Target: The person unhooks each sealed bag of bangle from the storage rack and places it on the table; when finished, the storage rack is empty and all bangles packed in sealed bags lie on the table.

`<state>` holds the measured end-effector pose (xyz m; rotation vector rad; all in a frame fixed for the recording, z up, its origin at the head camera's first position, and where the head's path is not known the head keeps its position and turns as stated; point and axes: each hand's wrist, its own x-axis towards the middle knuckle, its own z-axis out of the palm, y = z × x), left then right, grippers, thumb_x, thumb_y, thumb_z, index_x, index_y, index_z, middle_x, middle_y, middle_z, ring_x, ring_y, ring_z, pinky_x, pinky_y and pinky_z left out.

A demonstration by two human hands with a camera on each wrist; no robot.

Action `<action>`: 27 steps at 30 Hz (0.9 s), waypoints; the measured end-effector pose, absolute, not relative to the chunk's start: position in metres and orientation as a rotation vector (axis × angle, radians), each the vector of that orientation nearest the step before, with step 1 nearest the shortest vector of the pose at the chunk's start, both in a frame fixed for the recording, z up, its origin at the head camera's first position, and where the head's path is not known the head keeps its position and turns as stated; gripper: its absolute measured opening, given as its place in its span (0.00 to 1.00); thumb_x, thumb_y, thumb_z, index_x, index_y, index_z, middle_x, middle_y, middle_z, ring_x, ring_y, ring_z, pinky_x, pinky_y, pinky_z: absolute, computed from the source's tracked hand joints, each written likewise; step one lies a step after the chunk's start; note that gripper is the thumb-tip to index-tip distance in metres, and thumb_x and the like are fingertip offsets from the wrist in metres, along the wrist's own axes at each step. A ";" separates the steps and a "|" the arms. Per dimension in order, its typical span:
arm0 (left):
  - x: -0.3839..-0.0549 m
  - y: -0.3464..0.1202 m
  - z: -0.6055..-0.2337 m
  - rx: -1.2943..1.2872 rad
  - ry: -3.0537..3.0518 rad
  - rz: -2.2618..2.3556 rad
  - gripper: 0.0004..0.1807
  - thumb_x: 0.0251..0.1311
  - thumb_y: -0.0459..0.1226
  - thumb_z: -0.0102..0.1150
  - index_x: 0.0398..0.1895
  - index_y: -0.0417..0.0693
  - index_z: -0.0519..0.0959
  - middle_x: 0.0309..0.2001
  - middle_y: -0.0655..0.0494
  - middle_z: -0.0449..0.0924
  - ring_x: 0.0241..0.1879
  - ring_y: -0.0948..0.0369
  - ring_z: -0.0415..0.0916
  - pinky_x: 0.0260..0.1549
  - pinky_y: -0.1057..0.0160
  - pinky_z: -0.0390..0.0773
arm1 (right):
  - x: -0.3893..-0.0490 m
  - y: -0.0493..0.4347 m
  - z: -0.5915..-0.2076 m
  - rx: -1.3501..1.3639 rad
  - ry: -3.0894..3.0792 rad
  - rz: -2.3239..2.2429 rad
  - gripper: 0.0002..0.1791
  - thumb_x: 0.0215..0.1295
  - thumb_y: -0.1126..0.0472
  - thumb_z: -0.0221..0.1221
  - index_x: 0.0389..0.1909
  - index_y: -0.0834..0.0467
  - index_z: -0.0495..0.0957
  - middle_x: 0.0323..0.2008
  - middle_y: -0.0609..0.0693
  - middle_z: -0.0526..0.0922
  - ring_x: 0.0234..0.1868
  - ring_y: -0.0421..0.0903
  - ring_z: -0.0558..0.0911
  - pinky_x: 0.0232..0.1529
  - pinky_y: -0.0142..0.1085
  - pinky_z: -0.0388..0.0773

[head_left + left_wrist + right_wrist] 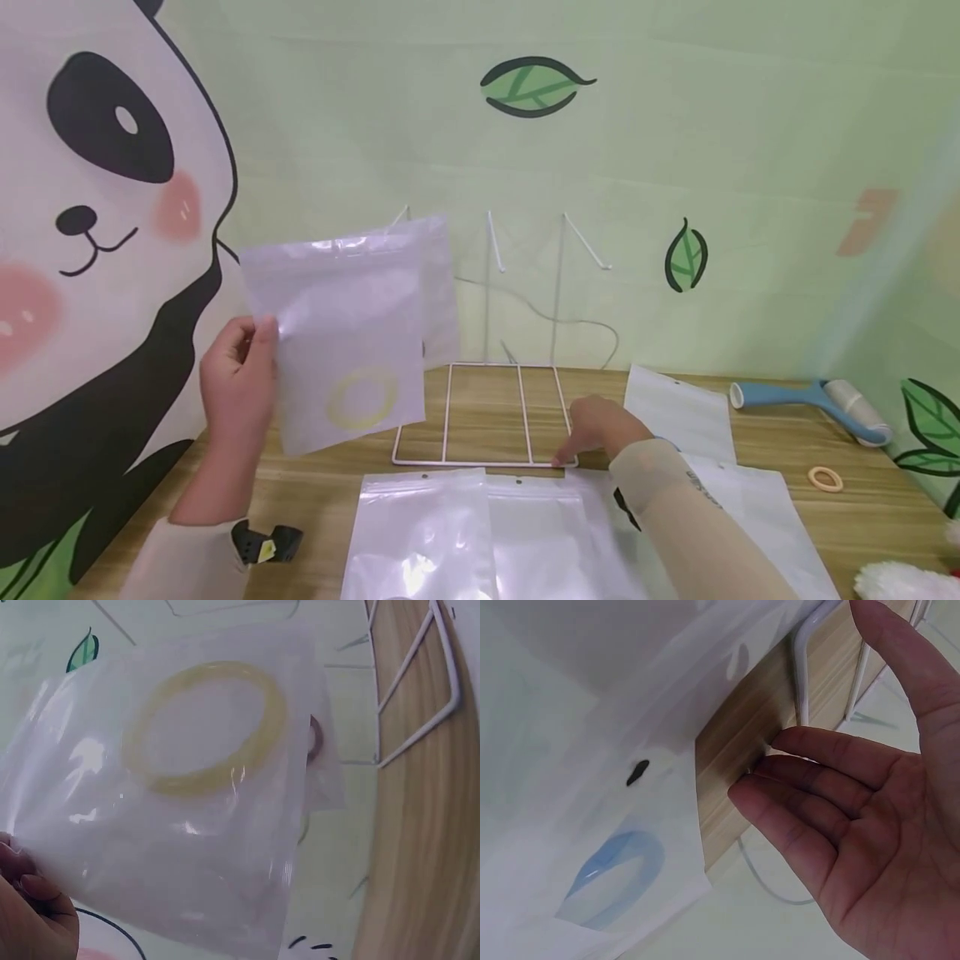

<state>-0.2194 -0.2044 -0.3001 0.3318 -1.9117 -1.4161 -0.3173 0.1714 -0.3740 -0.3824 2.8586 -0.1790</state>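
My left hand (238, 375) pinches the left edge of a translucent zip bag (337, 317), raised in front of a white wire rack (480, 462). Through the film shows a yellow ring (259, 754). A second zip bag (441, 292) is at the rack's left hook, partly hidden behind the raised one; a dark ring (315, 739) peeks out there in the left wrist view. My right hand (603, 425) is at the rack's front right corner, thumb tip right at the wire. In the right wrist view its fingers are extended and slightly bent, with nothing held.
More zip bags (423, 521) lie along the table's front, and others (678, 408) to the right; one shows a blue ring (649, 859). A blue-handled lint roller (795, 396), a wooden ring (825, 478) and something white and fluffy (900, 581) are further right.
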 end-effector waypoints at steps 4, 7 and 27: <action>-0.224 -0.214 -0.312 0.367 -1.903 -1.487 0.19 0.75 0.49 0.47 0.47 0.42 0.76 0.34 0.57 0.71 0.36 0.61 0.68 0.31 0.69 0.70 | -0.318 0.172 -0.375 -0.388 2.861 -0.178 0.27 0.43 0.44 0.77 0.25 0.58 0.72 0.23 0.48 0.73 0.27 0.46 0.69 0.31 0.39 0.70; -0.230 -0.223 -0.322 0.381 -1.867 -1.535 0.18 0.75 0.48 0.46 0.40 0.41 0.74 0.27 0.60 0.67 0.32 0.62 0.66 0.30 0.67 0.67 | -0.318 0.172 -0.375 -0.389 2.864 -0.180 0.27 0.43 0.44 0.77 0.25 0.58 0.73 0.23 0.49 0.74 0.27 0.46 0.69 0.31 0.39 0.71; -0.264 -0.266 -0.375 0.675 -1.780 -2.056 0.17 0.77 0.48 0.39 0.35 0.47 0.68 0.20 0.62 0.57 0.24 0.65 0.59 0.27 0.68 0.62 | -0.321 0.173 -0.378 -0.386 2.863 -0.164 0.28 0.43 0.43 0.77 0.26 0.58 0.73 0.24 0.49 0.74 0.27 0.46 0.70 0.33 0.40 0.72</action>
